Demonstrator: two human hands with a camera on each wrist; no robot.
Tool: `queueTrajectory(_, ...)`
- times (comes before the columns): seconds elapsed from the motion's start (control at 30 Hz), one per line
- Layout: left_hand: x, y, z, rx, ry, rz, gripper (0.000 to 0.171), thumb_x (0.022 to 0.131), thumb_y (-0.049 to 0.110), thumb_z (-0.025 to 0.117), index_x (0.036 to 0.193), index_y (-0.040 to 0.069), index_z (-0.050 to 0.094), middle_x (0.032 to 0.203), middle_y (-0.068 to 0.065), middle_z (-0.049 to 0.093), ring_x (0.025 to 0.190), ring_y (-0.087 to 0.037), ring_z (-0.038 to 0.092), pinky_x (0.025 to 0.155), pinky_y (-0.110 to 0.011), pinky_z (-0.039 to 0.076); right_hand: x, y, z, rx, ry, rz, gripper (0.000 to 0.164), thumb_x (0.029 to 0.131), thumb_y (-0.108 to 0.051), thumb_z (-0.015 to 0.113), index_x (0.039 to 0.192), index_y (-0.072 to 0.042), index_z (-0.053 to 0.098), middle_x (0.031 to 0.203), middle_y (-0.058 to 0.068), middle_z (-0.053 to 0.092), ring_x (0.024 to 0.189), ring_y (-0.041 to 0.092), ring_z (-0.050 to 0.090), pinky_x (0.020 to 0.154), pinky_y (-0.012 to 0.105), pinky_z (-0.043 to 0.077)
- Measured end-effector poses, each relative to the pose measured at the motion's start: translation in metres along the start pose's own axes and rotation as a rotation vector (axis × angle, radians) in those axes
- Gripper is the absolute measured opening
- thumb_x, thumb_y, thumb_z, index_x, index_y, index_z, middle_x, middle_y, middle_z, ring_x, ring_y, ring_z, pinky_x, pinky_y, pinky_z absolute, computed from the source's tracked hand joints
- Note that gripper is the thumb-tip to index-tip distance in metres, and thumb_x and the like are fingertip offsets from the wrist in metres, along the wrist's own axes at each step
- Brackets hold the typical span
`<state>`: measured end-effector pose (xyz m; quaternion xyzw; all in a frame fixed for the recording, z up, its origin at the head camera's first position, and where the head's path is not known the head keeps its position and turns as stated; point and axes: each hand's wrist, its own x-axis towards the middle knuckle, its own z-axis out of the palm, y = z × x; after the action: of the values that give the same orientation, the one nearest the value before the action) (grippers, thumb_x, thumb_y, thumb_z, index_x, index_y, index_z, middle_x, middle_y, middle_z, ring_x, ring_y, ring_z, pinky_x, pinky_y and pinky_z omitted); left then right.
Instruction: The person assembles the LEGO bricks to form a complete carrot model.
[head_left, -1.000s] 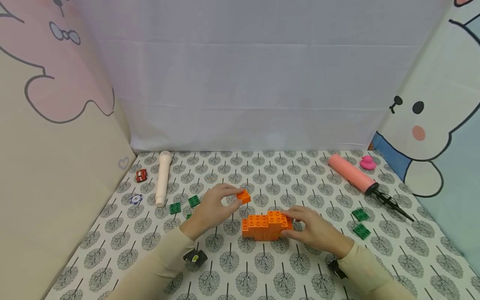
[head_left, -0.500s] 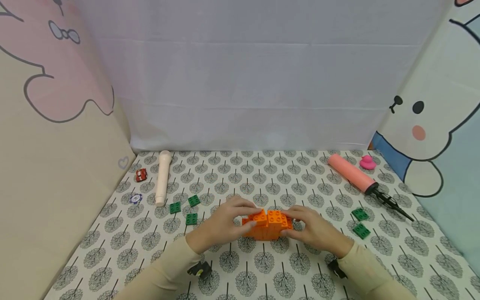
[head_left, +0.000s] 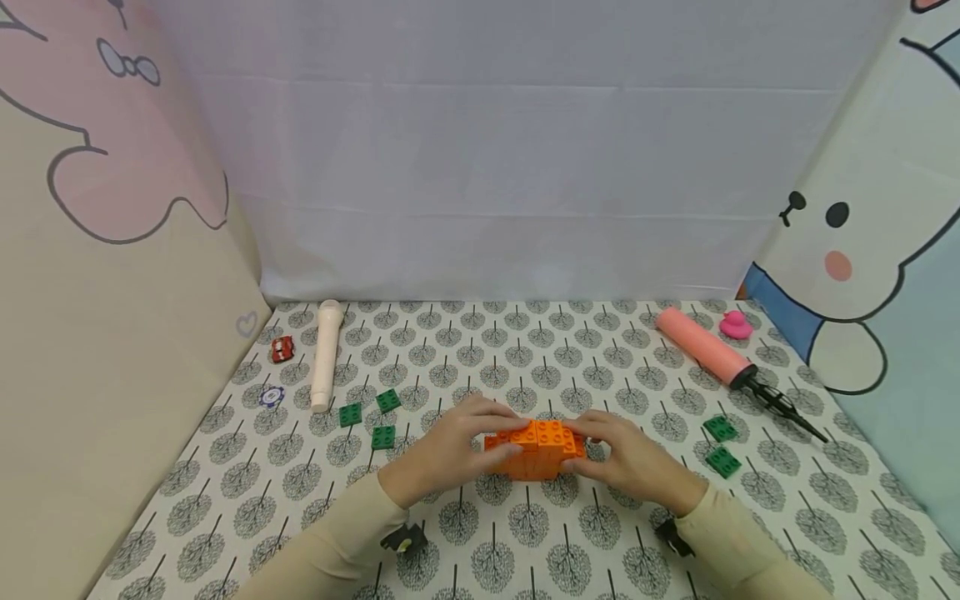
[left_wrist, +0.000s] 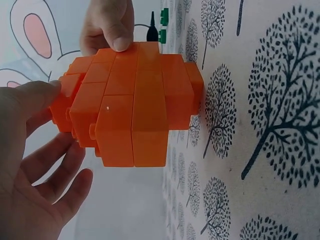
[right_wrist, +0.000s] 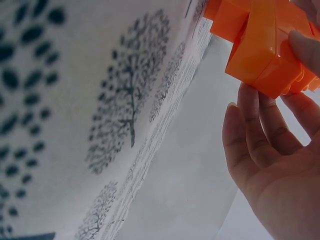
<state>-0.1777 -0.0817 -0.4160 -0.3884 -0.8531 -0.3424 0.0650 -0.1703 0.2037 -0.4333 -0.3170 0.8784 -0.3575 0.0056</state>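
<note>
An orange stepped structure of toy building bricks [head_left: 536,467] stands mid-table in the head view, studs up. My left hand [head_left: 450,442] pinches an orange brick [head_left: 525,432] at its upper left, thumb in front and fingers behind. In the left wrist view that brick [left_wrist: 67,95] lies at the stack's studded end, between thumb and fingers, while the other left fingers hang loose. At the structure's right end, my right hand [head_left: 630,458] grips it between thumb and fingers. The right wrist view shows the thumb [right_wrist: 305,50] and fingertips against the orange bricks [right_wrist: 260,45].
Green bricks lie left [head_left: 383,437] and right [head_left: 723,462] of the hands. Farther left are a white microphone-shaped stick [head_left: 327,358], a red toy car [head_left: 282,349] and a poker chip [head_left: 272,397]. At back right lie a pink balloon pump [head_left: 701,348] and a pink toy duck [head_left: 736,325].
My left hand has brought the orange brick from behind and left of the structure down onto its upper left, then slightly right against the neighbouring top brick. My right hand has stayed put.
</note>
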Motion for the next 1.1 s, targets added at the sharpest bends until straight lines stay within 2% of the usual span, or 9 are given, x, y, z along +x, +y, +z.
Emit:
queueTrajectory(0.3,0.0008,0.0019,-0.0008,0.005,-0.012,-0.024,0.033,0.091,0.029,0.073,0.123,0.018,0.071,0.121,0.006,0.067,0.11,-0.008,0.055,0.095,-0.026,0.051,0.0003,-0.0009,-0.0009,-0.001,0.002,-0.001,0.053,0.088,-0.038,0.075,0.132,-0.011,0.065,0.115,-0.011,0.064,0.099,0.005,0.06,0.085,0.037,0.056)
queueTrajectory(0.83,0.0009,-0.0023,0.0015,0.101,0.024,0.092,0.031,0.09,0.025,0.073,0.119,0.014,0.073,0.116,0.003,0.07,0.1,-0.011,0.055,0.087,-0.024,0.052,0.0013,0.0016,0.0002,0.014,-0.003,-0.013,0.052,0.089,-0.036,0.075,0.132,-0.011,0.064,0.114,-0.012,0.063,0.096,0.005,0.059,0.083,0.036,0.056)
queueTrajectory(1.1,0.0018,-0.002,0.0015,0.11,0.007,0.095,0.03,0.089,0.024,0.073,0.116,0.011,0.073,0.115,0.001,0.071,0.099,-0.012,0.056,0.088,-0.025,0.052,0.0007,0.0008,0.0001,0.019,-0.008,0.002,0.052,0.089,-0.036,0.075,0.133,-0.011,0.064,0.114,-0.012,0.063,0.097,0.005,0.059,0.084,0.035,0.056)
